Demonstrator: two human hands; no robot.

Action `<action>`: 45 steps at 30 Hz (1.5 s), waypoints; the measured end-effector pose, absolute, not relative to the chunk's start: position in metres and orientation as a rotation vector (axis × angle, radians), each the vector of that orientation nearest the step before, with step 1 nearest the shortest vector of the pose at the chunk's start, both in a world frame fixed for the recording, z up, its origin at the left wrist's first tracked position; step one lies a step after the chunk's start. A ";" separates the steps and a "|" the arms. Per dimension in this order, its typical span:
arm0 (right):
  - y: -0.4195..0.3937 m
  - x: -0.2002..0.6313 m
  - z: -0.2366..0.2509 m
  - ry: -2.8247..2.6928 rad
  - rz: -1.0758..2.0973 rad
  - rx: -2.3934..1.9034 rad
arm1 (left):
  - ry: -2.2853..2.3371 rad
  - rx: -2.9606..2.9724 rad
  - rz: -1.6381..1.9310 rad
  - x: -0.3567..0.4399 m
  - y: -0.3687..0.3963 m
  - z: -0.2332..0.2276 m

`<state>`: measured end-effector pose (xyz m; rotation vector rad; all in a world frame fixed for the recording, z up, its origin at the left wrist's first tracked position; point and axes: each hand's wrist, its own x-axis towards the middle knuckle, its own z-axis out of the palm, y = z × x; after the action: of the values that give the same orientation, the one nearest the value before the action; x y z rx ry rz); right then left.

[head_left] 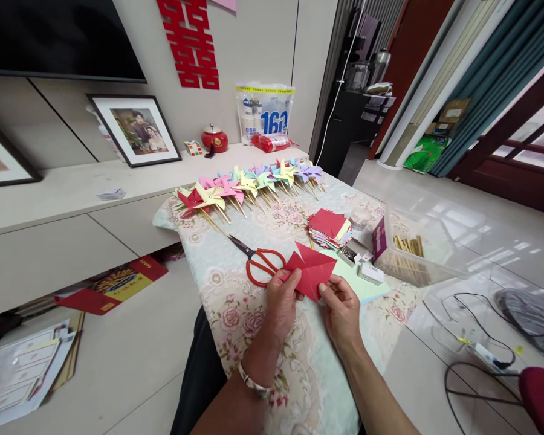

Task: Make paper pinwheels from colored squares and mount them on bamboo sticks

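Observation:
Both of my hands hold a red folded paper square (312, 270) above a small table covered by a floral cloth (254, 314). My left hand (281, 302) pinches its left corner, my right hand (340, 308) grips its lower right edge. Red-handled scissors (259, 260) lie shut on the cloth just left of the paper. A stack of coloured paper squares (329, 228) sits behind it. A row of several finished paper pinwheels on sticks (249, 184) lines the table's far edge.
A clear plastic box with wooden sticks (412, 254) stands at the right, small boxes (360, 260) beside it. A low cabinet with framed photos (136, 130), a red jar (214, 140) and a bag (265, 112) runs behind. Papers (22, 374) and cables (476, 338) lie on the floor.

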<state>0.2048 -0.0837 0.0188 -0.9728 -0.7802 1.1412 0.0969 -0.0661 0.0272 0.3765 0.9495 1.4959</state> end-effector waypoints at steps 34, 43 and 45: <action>-0.093 0.209 0.029 -1.550 0.043 -1.161 | 0.804 0.552 1.469 0.100 -0.080 0.024; -0.096 0.203 0.020 -1.869 -0.137 -1.133 | 0.790 0.437 1.543 0.099 -0.082 0.041; -0.096 0.202 0.020 -1.880 -0.143 -1.138 | 0.849 0.434 1.559 0.097 -0.081 0.038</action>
<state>0.2022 -0.0957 0.0205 -1.1383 -1.8803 -0.1434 0.0972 -0.0810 0.0382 0.4342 0.8486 1.5591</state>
